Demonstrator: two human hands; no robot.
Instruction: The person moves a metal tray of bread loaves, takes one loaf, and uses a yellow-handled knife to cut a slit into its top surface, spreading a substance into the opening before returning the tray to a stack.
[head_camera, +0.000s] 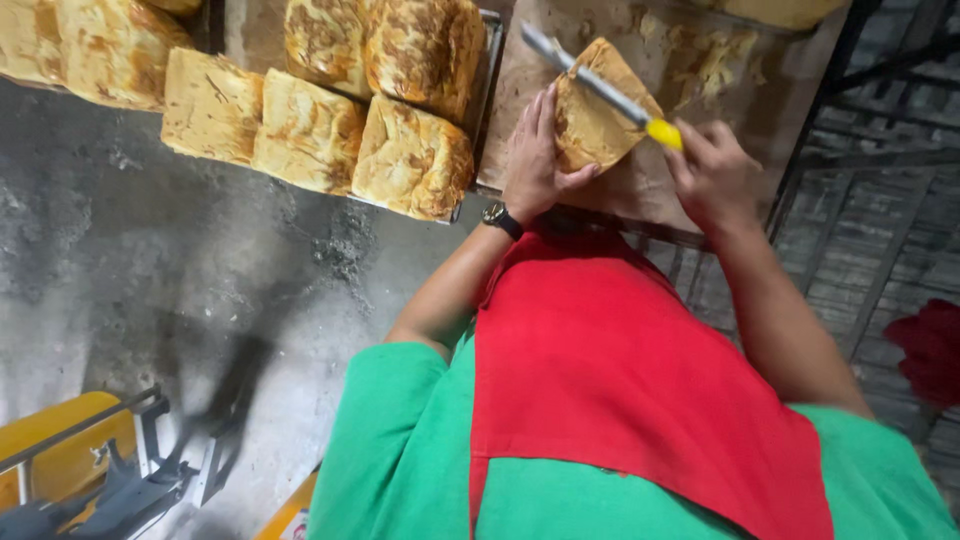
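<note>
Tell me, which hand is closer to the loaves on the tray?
Left. The left hand steadies a loaf just beside the tray loaves; the right hand holds a knife farther away.

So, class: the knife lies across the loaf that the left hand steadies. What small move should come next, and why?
Probably draw the knife down through the loaf: its blade already rests across the top, the right hand grips the yellow handle, and the left hand braces the side.
</note>
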